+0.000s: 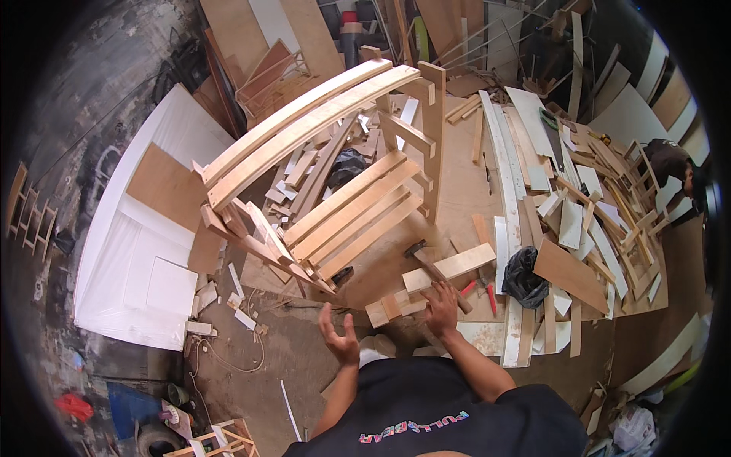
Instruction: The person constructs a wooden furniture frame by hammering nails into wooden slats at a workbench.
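A pale wooden slatted frame (358,199) with curved rails stands in front of me, tilted. My left hand (339,335) is raised near its lower corner, fingers apart and holding nothing. On the right, my right hand (442,308) reaches over two short wooden blocks, with its fingers extended. The nearer block (388,308) lies by its fingertips, the farther block (466,263) just beyond. A hammer (427,261) lies across the farther block. Its handle runs down beside my right hand; whether the fingers touch it is hard to see. Red-handled pliers (491,298) lie to the right.
Wood offcuts (582,213) are heaped on the right, with a black plastic bag (525,278) on them. A white panel piece (145,228) stands at the left. A co-worker (670,164) is at the far right. More scraps (312,167) lie behind the frame.
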### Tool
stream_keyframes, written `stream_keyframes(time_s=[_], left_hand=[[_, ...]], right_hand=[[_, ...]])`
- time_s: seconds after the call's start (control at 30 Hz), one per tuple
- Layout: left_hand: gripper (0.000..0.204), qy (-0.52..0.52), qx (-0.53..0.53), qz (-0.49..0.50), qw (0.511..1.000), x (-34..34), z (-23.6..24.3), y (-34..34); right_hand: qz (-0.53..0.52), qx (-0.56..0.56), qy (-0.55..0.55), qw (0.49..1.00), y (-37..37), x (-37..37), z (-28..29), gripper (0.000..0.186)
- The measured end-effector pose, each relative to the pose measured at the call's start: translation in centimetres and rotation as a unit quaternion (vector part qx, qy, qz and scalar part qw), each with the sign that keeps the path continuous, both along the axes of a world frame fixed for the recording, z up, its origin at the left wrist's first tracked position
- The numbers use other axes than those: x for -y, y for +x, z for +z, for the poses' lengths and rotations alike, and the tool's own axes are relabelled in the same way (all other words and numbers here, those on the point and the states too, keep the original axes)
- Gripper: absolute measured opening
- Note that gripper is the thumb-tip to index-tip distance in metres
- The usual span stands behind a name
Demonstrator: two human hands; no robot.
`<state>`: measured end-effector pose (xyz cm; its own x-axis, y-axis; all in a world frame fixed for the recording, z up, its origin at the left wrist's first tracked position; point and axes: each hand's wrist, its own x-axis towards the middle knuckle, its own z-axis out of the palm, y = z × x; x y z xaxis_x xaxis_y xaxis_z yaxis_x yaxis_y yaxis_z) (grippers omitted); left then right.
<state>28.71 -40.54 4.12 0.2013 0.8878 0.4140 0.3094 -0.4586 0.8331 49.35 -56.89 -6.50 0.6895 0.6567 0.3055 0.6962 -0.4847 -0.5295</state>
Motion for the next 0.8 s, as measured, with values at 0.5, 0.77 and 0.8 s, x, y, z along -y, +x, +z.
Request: stream_keyframes(time_s=[0.5, 0.77, 0.8], left_hand=[[0.052, -0.026, -0.056, -0.035, 0.997, -17.0, -5.7, 2.0], [0.051, -0.003, -0.052, -0.053, 0.997, -25.5, -5.1, 0.8], [0.052, -0.052, -0.023, -0.075, 0.996, -25.5, -5.1, 0.7]], right_hand=[[-0.064, -0.093, 0.065, 0.992, -1.8, -3.7, -0.1, 0.040], [-0.023, -0.104, 0.055, 0.993, -5.8, -7.4, -0.9, 0.039], [-0.022, -0.113, 0.052, 0.992, -6.2, -7.5, -0.9, 0.039]])
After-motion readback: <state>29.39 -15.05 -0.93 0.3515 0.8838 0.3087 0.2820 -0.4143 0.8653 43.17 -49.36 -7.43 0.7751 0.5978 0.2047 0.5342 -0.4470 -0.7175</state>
